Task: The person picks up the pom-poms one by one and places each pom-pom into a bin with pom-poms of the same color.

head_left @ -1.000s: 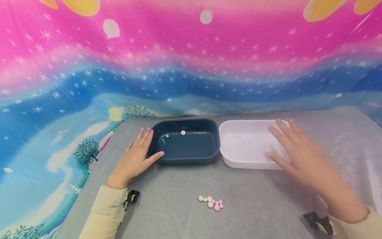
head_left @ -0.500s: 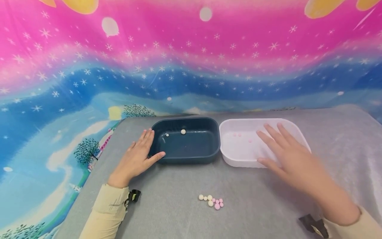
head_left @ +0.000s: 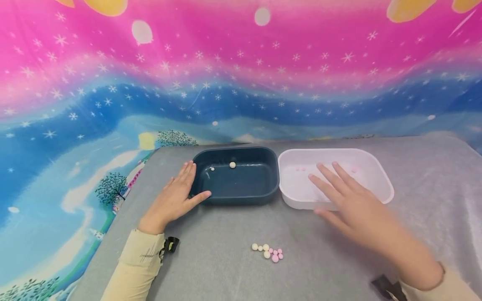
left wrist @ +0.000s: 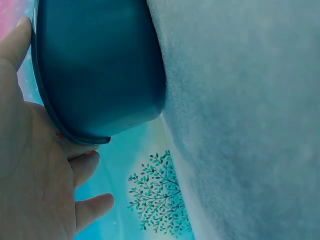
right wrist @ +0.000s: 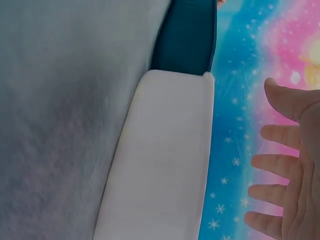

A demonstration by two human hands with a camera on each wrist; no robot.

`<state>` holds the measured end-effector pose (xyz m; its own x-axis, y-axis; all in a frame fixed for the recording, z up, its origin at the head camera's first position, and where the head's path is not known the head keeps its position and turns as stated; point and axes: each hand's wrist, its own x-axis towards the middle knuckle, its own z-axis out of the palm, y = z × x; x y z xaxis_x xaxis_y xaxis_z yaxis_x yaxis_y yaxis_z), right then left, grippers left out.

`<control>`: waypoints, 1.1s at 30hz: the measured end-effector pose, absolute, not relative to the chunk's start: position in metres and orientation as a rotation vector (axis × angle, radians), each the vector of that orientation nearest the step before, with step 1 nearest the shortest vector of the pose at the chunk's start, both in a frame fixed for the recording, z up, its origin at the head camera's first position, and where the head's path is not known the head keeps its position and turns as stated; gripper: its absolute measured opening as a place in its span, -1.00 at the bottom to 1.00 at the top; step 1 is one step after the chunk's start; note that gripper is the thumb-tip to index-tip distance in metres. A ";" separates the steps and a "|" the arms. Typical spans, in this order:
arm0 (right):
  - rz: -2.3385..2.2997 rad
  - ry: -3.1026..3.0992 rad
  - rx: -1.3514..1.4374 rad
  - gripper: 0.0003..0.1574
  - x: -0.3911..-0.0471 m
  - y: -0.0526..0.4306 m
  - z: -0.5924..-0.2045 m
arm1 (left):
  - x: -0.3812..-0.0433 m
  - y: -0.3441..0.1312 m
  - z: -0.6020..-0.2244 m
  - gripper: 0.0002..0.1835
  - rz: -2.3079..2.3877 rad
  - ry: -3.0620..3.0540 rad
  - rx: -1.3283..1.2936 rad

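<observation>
My left hand (head_left: pixel 171 200) rests at the left end of a dark teal basin (head_left: pixel 241 200), its fingers along the outer side and the thumb over the near rim. In the left wrist view, the teal basin (left wrist: pixel 100 65) sits against that palm and the fingers are extended. My right hand (head_left: pixel 357 213) hovers over a white basin (head_left: pixel 301 204) with its fingers spread. The right wrist view shows those fingertips apart from the white basin (right wrist: pixel 160 150) and holding nothing. One larger cream ball (head_left: pixel 232 165) and a smaller one (head_left: pixel 212 169) lie in the teal basin; pink balls (head_left: pixel 354 169) lie in the white one.
In front of the basins, several cream balls (head_left: pixel 255 247) and pink balls (head_left: pixel 275 258) lie clustered on the grey cloth (head_left: pixel 211 259). The two basins stand end to end. A colourful printed backdrop (head_left: pixel 241 75) hangs close behind them.
My right hand has moved left across the white basin and a little towards me, uncovering a pink ball at its right. My left hand has stayed at the teal basin.
</observation>
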<state>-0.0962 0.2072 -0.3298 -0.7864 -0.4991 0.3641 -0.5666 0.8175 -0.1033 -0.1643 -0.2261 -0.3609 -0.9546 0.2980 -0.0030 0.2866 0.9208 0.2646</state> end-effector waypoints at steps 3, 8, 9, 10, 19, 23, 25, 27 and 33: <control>0.291 -2.676 0.817 -0.02 -0.095 0.201 -0.331 | -0.165 -0.226 -0.361 0.11 0.432 3.021 0.451; 0.259 -2.653 0.855 -0.03 -0.093 0.193 -0.333 | -0.165 -0.227 -0.360 0.11 0.450 3.010 0.444; 0.256 -2.653 0.863 -0.04 -0.092 0.192 -0.333 | -0.165 -0.227 -0.360 0.11 0.448 3.008 0.444; 0.255 -2.651 0.873 -0.06 -0.092 0.190 -0.333 | -0.166 -0.227 -0.361 0.11 0.441 3.009 0.446; 0.267 -2.620 0.975 -0.10 -0.086 0.175 -0.338 | -0.165 -0.226 -0.363 0.13 0.458 3.001 0.448; 0.259 -2.635 1.001 -0.08 -0.085 0.167 -0.339 | -0.164 -0.225 -0.363 0.15 0.445 3.006 0.441; 0.261 -2.640 1.026 -0.09 -0.085 0.162 -0.339 | -0.164 -0.224 -0.363 0.16 0.433 3.008 0.436; 0.260 -2.645 1.059 -0.08 -0.086 0.157 -0.339 | -0.164 -0.225 -0.363 0.17 0.416 3.012 0.436; 0.256 -2.671 1.153 -0.12 -0.089 0.141 -0.337 | -0.164 -0.225 -0.363 0.19 0.411 3.024 0.450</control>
